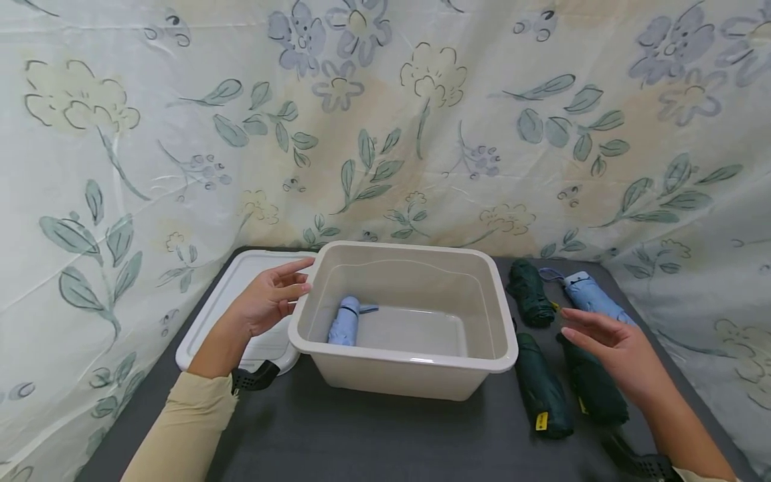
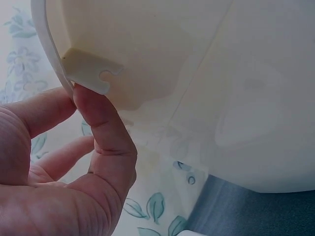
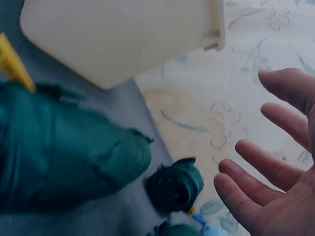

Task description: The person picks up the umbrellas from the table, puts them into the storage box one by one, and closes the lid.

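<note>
A beige plastic bin (image 1: 397, 378) stands in the middle of the table. My left hand (image 1: 268, 298) pinches its left rim, with the fingertips at the lip (image 2: 69, 84) in the left wrist view. Inside the bin, a light-blue folded umbrella (image 1: 345, 325) leans toward the left end. My right hand (image 1: 620, 348) hovers, fingers spread and holding nothing, over the umbrellas at the right. Partly beneath it lies a dark green folded umbrella (image 1: 593, 385). Another green umbrella (image 1: 542, 395) lies beside the bin, and a third (image 1: 531, 294) farther back, next to a light-blue one (image 1: 593, 294).
A white lid (image 1: 219, 301) lies flat on the dark grey table (image 1: 337, 435), left of the bin and partly behind my left arm. Flower-patterned cloth (image 1: 361, 134) hangs around the back and sides of the table.
</note>
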The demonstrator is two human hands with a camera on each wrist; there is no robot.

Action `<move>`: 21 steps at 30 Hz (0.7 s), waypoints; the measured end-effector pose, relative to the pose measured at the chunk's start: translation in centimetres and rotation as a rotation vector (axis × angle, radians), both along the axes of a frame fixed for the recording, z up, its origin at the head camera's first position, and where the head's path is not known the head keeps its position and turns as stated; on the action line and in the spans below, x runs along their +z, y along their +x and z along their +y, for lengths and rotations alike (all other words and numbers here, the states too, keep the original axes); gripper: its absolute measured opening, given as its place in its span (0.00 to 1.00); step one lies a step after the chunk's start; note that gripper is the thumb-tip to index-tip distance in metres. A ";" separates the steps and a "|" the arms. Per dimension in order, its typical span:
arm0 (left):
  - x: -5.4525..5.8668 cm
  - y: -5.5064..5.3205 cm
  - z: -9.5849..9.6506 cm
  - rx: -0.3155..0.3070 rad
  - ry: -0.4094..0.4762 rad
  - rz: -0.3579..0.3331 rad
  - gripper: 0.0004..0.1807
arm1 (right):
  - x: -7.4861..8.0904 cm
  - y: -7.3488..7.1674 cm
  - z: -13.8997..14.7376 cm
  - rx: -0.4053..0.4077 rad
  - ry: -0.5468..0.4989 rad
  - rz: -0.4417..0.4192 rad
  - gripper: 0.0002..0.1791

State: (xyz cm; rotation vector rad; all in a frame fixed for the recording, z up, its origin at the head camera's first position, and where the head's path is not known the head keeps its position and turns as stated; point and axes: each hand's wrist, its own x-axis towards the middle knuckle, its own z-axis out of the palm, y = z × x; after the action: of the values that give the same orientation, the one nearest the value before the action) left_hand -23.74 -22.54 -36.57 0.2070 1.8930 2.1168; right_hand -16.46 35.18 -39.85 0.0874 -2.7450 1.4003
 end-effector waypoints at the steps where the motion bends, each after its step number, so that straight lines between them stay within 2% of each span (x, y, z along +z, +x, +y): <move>1: 0.0 0.0 0.0 -0.002 -0.002 0.002 0.38 | -0.2 0.1 0.3 -0.013 0.019 -0.007 0.32; 6: 0.1 0.0 0.1 0.000 -0.002 0.001 0.39 | -1.2 0.7 1.0 -0.089 0.163 -0.038 0.35; 11: 0.1 0.0 0.1 -0.002 -0.003 -0.004 0.39 | -2.3 1.2 1.3 -0.125 0.278 -0.021 0.35; 15: 0.0 -0.1 0.1 -0.001 -0.003 -0.005 0.38 | -3.1 1.4 1.7 -0.126 0.302 0.009 0.34; 21: 0.0 0.1 0.1 0.002 -0.001 -0.006 0.38 | -3.7 1.5 2.4 -0.143 0.287 -0.029 0.35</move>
State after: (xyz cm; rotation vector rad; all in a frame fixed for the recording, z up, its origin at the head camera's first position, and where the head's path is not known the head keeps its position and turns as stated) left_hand -23.68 -22.40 -36.54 0.1991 1.8918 2.1151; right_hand -14.91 37.60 -43.59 -0.1147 -2.8903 0.9759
